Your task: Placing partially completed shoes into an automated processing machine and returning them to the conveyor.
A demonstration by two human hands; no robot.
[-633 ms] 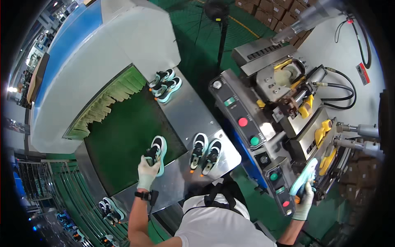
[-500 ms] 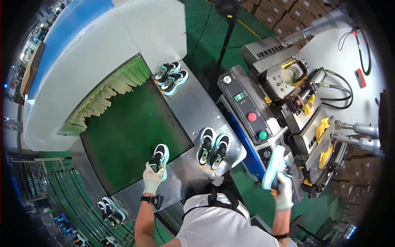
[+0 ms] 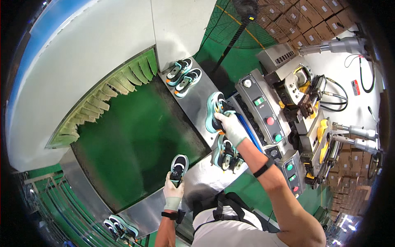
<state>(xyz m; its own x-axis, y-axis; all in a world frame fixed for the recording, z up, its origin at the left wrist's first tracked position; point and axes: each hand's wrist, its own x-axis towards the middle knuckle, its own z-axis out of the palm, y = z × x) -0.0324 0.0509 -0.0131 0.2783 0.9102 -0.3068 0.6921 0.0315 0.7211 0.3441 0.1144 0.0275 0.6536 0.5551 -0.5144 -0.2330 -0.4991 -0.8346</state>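
Observation:
My left hand (image 3: 173, 191), in a white glove, is closed on the heel end of a black-and-white sneaker (image 3: 178, 166) with a pale teal sole. That shoe is at the near edge of the green belt (image 3: 135, 136), toe pointing away. Over the metal ledge (image 3: 181, 108) on the right, my gloved right hand (image 3: 232, 128) grips another sneaker (image 3: 212, 113), tilted with its sole turned left. Just below it stands a pair of matching sneakers (image 3: 225, 153), partly hidden by my right hand and forearm. A second pair (image 3: 188, 80) sits at the ledge's far end.
A white machine housing (image 3: 103, 53) with a green strip curtain (image 3: 98, 101) spans the belt's far side. Right stands a press machine (image 3: 298, 88) with a button panel (image 3: 263, 108). Beyond are a fan (image 3: 245, 18) and cartons (image 3: 312, 24). More sneakers (image 3: 120, 226) lie lower left.
My right hand has carried its sneaker from beside the press machine leftward and away to above the metal ledge. My left hand still holds its shoe by the belt. The view has shifted.

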